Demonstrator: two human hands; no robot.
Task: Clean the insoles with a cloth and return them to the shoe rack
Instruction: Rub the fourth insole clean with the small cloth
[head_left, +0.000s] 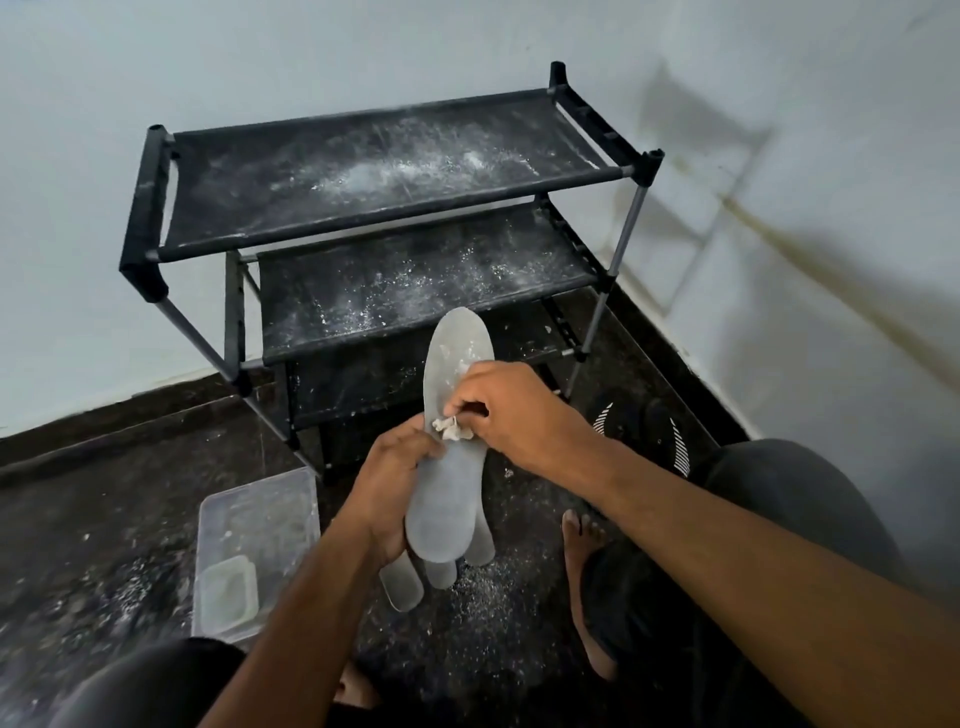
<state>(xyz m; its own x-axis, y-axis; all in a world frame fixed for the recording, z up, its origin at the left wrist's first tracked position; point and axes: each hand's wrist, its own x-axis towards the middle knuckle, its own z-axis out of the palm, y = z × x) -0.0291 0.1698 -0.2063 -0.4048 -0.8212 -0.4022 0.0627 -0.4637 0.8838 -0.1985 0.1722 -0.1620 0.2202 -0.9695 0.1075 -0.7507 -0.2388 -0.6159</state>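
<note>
Where shoe rack (374, 208) stands, tub (257, 525) flanks insole (449, 499).

Left hand (387, 480) grips a grey insole (451, 415); right hand (511, 410) pinches a cloth (453, 428) against it

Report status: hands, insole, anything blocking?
Left hand grips insole. Right hand fingers pinch cloth on it. Rack shelves dusty, unobstructed.

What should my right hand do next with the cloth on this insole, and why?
Probably wipe the cloth up toward the toe. The right hand pinches it at the middle of the insole, which the left hand holds upright, and white specks still show on the upper part near the toe, so that stretch looks uncleaned.
</note>
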